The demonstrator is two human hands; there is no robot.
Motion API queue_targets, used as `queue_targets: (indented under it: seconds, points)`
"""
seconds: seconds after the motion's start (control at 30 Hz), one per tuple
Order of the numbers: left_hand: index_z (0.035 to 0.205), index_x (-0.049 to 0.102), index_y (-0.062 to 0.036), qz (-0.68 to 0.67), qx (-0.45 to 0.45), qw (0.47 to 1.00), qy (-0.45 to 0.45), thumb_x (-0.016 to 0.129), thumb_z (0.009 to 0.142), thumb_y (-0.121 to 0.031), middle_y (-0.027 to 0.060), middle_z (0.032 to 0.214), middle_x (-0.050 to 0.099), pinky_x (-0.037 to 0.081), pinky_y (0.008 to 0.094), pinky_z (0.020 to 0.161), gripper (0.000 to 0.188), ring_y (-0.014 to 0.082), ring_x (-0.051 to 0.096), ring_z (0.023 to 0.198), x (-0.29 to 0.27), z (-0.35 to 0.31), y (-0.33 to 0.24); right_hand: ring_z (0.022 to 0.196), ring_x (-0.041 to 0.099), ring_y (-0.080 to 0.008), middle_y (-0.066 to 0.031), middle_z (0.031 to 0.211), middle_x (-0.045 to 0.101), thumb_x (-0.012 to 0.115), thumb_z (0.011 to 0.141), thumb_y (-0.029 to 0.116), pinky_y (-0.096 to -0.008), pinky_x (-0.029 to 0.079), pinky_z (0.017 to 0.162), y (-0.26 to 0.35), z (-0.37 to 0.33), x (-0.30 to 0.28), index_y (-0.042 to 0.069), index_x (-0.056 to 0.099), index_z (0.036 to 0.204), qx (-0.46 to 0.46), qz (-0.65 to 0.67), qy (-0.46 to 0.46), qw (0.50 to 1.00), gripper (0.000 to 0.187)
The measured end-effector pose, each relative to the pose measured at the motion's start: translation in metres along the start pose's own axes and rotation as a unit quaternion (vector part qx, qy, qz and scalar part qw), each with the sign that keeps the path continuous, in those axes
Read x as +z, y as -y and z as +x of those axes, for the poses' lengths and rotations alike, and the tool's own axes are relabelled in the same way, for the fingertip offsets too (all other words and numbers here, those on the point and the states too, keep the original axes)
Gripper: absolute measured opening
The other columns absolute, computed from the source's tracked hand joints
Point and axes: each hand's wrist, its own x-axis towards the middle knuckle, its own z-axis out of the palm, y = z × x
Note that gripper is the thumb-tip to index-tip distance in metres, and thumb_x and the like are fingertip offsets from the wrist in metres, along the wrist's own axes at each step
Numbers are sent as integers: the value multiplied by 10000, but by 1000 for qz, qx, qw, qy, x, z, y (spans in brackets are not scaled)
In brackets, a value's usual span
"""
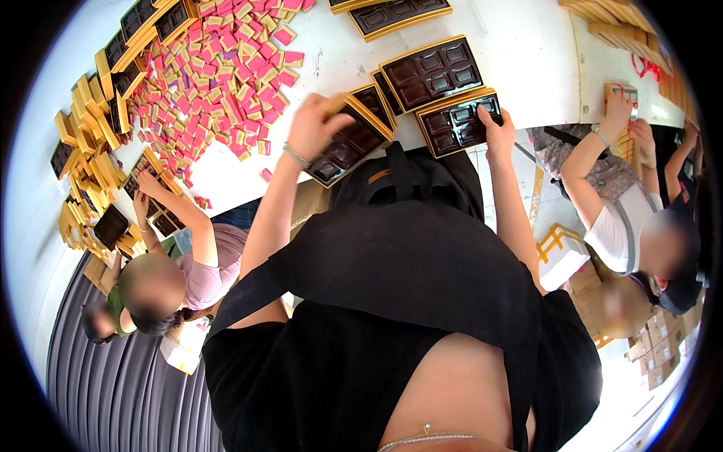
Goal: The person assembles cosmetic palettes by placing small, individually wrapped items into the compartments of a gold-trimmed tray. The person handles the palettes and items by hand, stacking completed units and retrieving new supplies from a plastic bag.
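My left hand (316,128), slightly blurred, is closed on the upper left side of a gold-edged box with a dark brown moulded insert (343,151). This box lies tilted at the table's near edge. My right hand (495,129) grips the right end of another such box (456,123), its thumb over the rim. Just beyond that one lies a larger-looking box of the same kind (431,74), the two touching or overlapping. Between my hands, a further box (374,104) is partly hidden behind the left-hand one. The insert compartments I can see hold nothing.
A wide heap of small pink-and-gold wrapped pieces (218,75) covers the white table (331,64) at left. Stacked gold boxes (90,135) stand beyond it. More boxes (399,15) lie at the far side. Co-workers' hands handle boxes at left (147,184) and right (621,113).
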Motion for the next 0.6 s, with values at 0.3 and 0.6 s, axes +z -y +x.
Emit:
queue_targets:
  seconds: [0.3, 0.6]
  points:
    - [989, 629, -123, 86, 58, 994, -43, 705, 736, -490, 55, 837, 579, 514, 377, 653, 452, 272, 624, 769, 36, -22, -21, 1270, 335, -420, -251, 1364, 389, 661, 842, 260, -504, 301, 1044, 75, -44, 7, -3, 413, 1369, -360, -403, -60, 840, 639]
    - [1115, 617, -40, 65, 78, 985, -140, 748, 732, -235, 137, 1020, 653, 528, 370, 753, 449, 278, 633, 914, 81, -83, -12, 1251, 401, -382, -208, 1354, 428, 647, 830, 174, -481, 348, 1023, 157, -13, 115, 21, 421, 1356, -613, -296, 92, 726, 592]
